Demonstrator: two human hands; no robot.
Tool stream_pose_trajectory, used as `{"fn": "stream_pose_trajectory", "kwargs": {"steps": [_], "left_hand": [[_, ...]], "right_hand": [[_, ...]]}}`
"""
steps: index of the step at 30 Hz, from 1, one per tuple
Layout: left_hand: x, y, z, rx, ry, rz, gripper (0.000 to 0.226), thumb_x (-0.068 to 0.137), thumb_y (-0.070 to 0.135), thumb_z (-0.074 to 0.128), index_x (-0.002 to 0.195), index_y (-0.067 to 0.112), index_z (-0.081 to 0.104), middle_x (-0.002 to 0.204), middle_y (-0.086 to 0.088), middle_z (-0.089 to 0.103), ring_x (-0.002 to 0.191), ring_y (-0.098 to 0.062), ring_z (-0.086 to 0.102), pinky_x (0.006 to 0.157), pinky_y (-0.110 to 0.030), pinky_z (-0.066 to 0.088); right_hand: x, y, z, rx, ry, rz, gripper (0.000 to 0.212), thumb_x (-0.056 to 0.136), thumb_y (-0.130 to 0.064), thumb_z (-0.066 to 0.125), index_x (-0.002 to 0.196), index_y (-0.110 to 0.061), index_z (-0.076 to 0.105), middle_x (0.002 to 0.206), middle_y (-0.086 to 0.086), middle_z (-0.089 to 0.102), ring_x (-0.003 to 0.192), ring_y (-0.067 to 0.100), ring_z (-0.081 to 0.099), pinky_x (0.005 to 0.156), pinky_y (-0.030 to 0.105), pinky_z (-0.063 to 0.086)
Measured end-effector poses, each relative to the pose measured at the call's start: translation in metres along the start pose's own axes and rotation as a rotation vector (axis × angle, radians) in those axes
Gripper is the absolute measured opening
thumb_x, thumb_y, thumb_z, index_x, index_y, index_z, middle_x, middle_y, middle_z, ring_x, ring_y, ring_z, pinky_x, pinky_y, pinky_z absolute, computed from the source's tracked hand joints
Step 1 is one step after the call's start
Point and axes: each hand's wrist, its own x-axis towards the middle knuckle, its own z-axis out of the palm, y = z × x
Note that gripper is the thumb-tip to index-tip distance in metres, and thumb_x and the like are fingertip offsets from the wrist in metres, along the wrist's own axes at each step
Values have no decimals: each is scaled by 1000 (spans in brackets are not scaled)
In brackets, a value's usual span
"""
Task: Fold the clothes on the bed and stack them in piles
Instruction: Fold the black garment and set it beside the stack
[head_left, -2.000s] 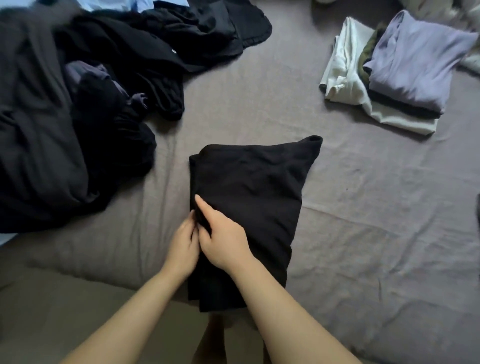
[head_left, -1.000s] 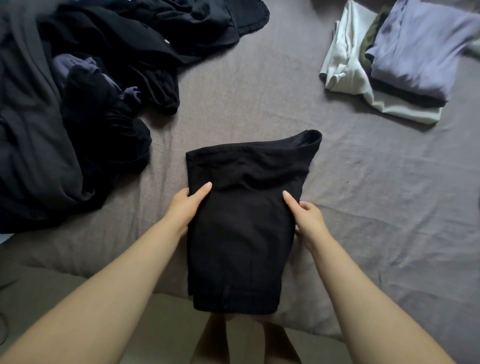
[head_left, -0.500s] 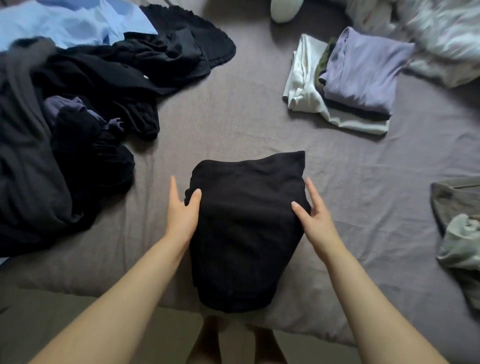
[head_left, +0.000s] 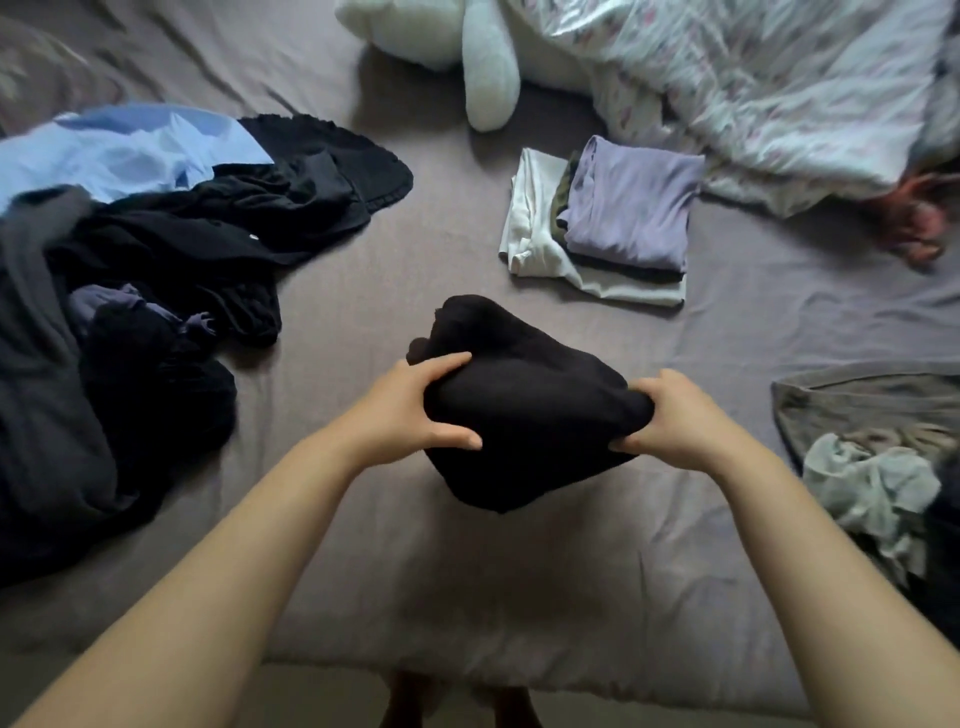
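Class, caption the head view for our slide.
Both hands grip a folded black garment above the bed.

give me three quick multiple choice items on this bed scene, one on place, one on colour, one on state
1. Where is the folded pile relative to the black garment?
A. beyond it, to the right
B. nearer, to the left
C. under it

2. What colour is the pile's top piece?
A. red
B. lavender
C. yellow

3. How do the hands treat the black garment?
A. both grip it
B. one grips it
C. neither touches it

Answers: 1 A, the pile lies farther up the bed. 2 B, the top fold is lavender. 3 A, left hand and right hand curl round its sides.
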Motion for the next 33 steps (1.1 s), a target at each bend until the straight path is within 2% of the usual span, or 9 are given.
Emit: {"fn": "stream_pose_trajectory", "kwargs": {"steps": [4, 7, 10, 13, 16, 20, 25, 30, 33], "left_hand": [[4, 18, 10, 430, 145, 1, 60, 74, 33, 77, 129, 36, 54, 119, -5, 55, 117, -29, 50, 96, -36, 39], [14, 17, 9, 494, 276, 65, 33, 70, 47, 74, 100, 34, 69, 102, 2, 42, 119, -29, 37, 95, -34, 29], [22, 15, 2, 129, 61, 3, 38, 67, 37, 83, 100, 25, 70, 132, 15, 34, 144, -12, 10, 112, -33, 18], [38, 11, 6, -236, -201, -199, 44, 59, 41, 86, 95, 20, 69, 109, 11, 65, 104, -11, 61, 86, -29, 48], [62, -10, 38, -511, 27, -383, 70, 43, 55, 87, 93, 16, 59, 83, -3, 60, 70, -12, 52, 61, -27, 39], [75, -48, 100, -795, 100, -622, 116, 63, 52, 82, 152, 22, 13, 148, -7, 38, 121, -22, 48, 97, -37, 41], [68, -67, 130, -755, 127, -566, 128, 67, 42, 82, 151, 33, -13, 156, 1, 23, 138, -21, 35, 101, -33, 35], [44, -86, 142, -504, 64, -449, 140, 50, 47, 91, 151, 37, -6, 156, 7, 21, 141, -14, 28, 115, -41, 29], [40, -90, 149, -576, 145, -425, 77, 74, 37, 80, 138, 27, 38, 139, 3, 50, 129, -17, 47, 107, -38, 40]], "right_hand": [[-8, 24, -14, 249, 58, -67, 33, 68, -10, 79, 95, -22, 64, 117, -9, 48, 102, 10, 52, 73, 18, 42], [-17, 38, -16, 607, -1, -104, 39, 73, 5, 73, 102, -20, 66, 102, -4, 71, 92, 10, 66, 71, 16, 50], [-17, 53, -5, 955, 20, -92, 33, 82, 7, 64, 106, -16, 64, 100, 0, 73, 93, 13, 68, 75, 22, 55], [3, 58, 17, 1190, 72, 93, 16, 89, -3, 58, 102, -10, 63, 95, 7, 70, 85, 18, 67, 70, 26, 55], [41, 71, 59, 1171, 87, 334, 34, 82, -24, 72, 110, -7, 63, 106, 14, 68, 87, 22, 65, 78, 34, 54], [60, 86, 110, 993, -26, 425, 116, 55, -47, 89, 147, -13, 27, 140, 1, 44, 121, 24, 53, 103, 42, 45], [41, 98, 128, 774, 4, 296, 115, 41, -60, 89, 138, -33, 35, 136, -8, 48, 122, 14, 50, 105, 39, 43], [13, 107, 126, 802, -191, 243, 113, 56, -39, 88, 148, -31, 24, 130, -14, 46, 115, 8, 48, 96, 23, 38], [9, 108, 125, 803, -274, 256, 122, 49, -41, 91, 148, -35, 20, 138, -13, 44, 120, 9, 48, 101, 27, 40]]}}
